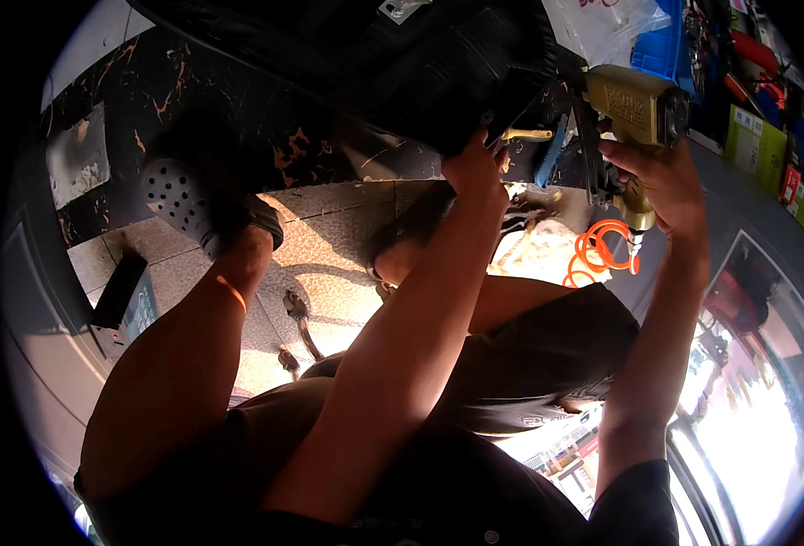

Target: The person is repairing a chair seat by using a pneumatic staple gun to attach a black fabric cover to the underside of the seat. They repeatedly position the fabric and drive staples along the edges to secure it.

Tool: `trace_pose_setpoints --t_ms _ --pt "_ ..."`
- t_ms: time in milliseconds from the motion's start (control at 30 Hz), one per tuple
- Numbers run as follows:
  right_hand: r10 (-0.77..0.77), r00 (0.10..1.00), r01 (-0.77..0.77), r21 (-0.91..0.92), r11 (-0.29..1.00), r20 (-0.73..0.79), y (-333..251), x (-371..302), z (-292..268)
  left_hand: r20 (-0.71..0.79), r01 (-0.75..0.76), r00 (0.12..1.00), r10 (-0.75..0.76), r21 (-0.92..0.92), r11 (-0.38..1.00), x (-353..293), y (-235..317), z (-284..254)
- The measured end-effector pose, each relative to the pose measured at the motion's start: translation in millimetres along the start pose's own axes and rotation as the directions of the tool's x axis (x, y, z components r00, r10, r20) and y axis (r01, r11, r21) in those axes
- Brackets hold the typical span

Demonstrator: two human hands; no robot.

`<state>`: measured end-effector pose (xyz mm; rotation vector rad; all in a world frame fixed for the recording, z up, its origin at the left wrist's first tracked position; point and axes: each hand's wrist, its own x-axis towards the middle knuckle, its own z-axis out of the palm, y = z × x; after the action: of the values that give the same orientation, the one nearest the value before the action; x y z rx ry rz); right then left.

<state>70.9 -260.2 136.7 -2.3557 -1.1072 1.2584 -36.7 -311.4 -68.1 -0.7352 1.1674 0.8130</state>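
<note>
Right hand (667, 185) grips an air tool (627, 106) right of the black cover (393, 82); left hand (473, 170) meets the cover's near edge, pinch unclear. Positioning appears in hand; the next move likely calls for careful alignment.

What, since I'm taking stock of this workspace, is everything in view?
Air tool: one, gold and black, upper right
Coiled hose: one, orange, below the air tool
Padded piece: one, black, top centre
Bench: one, worn black, upper area
Metal plate: one, grey, bench's left end
Yellow handle: one, yellow, near bench's right end
Blue tool: one, blue, beside the yellow handle
Bag: one, clear, top right
Boxes: at least two, green, right edge
Other clutter: uncountable, mixed, right
Clog: one, grey, left
Left hand: one, bare, at padded piece's edge
Right hand: one, bare, gripping air tool
</note>
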Motion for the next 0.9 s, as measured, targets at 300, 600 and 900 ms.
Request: trace_pose_setpoints --t_ms 300,600,900 --pt "-0.105 0.982 0.128 -0.147 0.981 0.157 22 7 4 0.071 -0.123 0.991 0.112 0.192 0.974 -8 19 -29" --pt "-0.054 0.988 0.068 -0.094 0.993 0.148 13 2 -22 0.236 -0.084 0.972 0.006 0.323 0.943 -46 10 -35" --pt "-0.099 0.973 0.098 -0.016 0.995 -0.208 7 -17 -59 0.189 -0.312 0.95 0.249 0.541 0.781 -43 41 -58"
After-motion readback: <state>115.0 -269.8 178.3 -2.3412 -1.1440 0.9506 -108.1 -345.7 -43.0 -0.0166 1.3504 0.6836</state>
